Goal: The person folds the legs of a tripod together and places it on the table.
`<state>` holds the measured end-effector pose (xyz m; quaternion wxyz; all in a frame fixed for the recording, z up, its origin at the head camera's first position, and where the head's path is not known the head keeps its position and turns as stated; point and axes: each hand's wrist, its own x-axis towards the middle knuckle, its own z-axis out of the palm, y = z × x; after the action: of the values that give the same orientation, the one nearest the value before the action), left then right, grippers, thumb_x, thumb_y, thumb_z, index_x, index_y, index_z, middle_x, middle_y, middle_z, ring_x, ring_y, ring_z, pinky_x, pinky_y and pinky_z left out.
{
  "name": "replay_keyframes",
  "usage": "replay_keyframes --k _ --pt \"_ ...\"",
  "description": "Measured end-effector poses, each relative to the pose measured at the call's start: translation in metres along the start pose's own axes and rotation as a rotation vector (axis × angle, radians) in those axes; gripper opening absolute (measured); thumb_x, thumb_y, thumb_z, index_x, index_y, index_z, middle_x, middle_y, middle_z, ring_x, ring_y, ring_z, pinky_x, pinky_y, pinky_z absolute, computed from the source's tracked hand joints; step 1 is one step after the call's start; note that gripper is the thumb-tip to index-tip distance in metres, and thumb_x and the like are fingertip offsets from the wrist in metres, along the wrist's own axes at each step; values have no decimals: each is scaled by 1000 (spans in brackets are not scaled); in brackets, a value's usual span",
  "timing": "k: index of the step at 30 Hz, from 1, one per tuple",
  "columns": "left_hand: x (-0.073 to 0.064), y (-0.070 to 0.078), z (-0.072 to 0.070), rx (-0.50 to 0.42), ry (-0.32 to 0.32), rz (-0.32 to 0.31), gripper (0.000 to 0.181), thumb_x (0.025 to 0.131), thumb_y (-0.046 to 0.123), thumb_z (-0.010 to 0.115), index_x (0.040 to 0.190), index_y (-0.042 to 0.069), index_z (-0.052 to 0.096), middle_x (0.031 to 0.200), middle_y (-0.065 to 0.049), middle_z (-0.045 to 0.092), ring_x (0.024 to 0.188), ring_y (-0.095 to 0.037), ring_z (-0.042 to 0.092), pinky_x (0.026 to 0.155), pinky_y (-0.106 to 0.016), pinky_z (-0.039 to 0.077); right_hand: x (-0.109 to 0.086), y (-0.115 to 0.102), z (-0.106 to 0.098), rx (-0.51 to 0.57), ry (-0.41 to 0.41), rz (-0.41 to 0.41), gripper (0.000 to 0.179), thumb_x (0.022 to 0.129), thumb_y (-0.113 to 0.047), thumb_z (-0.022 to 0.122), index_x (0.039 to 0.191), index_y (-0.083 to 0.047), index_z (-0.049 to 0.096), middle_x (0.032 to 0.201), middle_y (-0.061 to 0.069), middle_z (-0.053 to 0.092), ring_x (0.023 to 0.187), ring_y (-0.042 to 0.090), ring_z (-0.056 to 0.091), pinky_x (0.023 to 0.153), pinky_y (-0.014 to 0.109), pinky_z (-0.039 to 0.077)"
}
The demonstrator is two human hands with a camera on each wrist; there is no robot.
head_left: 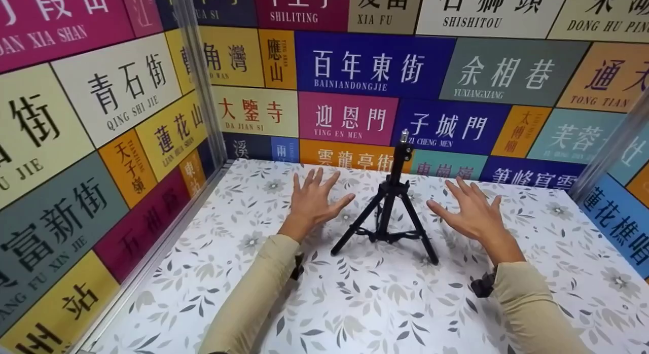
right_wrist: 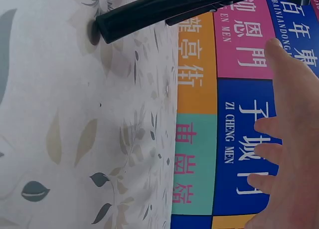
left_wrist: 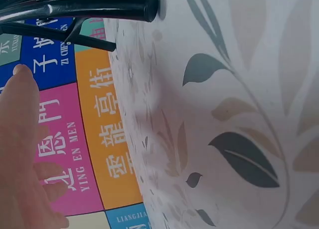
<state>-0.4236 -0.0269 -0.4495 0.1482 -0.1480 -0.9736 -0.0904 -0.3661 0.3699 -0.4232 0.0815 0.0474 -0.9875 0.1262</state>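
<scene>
Tripod (head_left: 389, 188) stands upright on the patterned tabletop (head_left: 365, 306), between the 2 hands and touching neither, and this sideways gap looks like the relation that matters most. From the left hand (head_left: 313, 201) it lies to the right; from the right hand (head_left: 475, 213) it lies to the left. Its long axis is the black central column, rising from the splayed legs to a metal tip; in the head view that line slants a little toward the right at the top, which I judge to be the camera's angle rather than a true tilt.

Both hands are spread wide, fingers apart, holding nothing, and each thumb points inward toward the tripod. Neither hand is clearly nearer: the 2 thumbs sit beside opposite legs, with bare tabletop showing between. In height, the hands line up roughly with the part where the legs meet the column, as the head view shows them; how far above the table they hang, I cannot tell.

The 2 wrist views agree, each showing a leg's foot on the table and the thumb apart from it. Behind stands the sign-covered wall (head_left: 375, 65).
</scene>
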Motion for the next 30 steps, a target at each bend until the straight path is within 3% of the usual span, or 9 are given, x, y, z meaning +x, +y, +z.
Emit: replay_keyframes --k 8,14,19,24,30 --pt "-8 2 3 -44 -1 4 89 99 87 32 171 35 31 178 -14 31 164 -35 33 136 -67 24 -1 -5 5 62 59 -23 97 100 -84 46 175 -29 19 181 16 18 161 58 20 118 94 -4" --pt "-17 2 8 -103 34 35 86 102 85 32 172 34 31 177 -14 33 160 -38 40 136 -62 28 -1 -9 6 99 96 -65 89 103 -78 49 174 -34 20 180 16 25 160 57 25 120 93 0" --pt "-20 3 12 -136 86 55 84 104 81 35 171 32 33 175 -14 38 156 -39 47 132 -60 37 1 -16 6 132 147 -84 83 105 -73 48 174 -34 23 178 16 32 158 55 33 119 87 26" --pt "-24 8 14 -234 151 82 79 106 76 42 168 28 41 171 -16 45 150 -41 53 127 -58 45 4 -25 11 224 249 -99 75 107 -67 51 172 -36 31 169 16 48 143 48 55 102 76 53" --pt "-28 14 14 -318 148 79 76 107 74 43 166 27 45 168 -12 50 149 -36 56 122 -55 52 9 -37 16 346 381 -189 64 110 -51 59 167 -27 43 154 12 64 126 37 70 91 59 66"
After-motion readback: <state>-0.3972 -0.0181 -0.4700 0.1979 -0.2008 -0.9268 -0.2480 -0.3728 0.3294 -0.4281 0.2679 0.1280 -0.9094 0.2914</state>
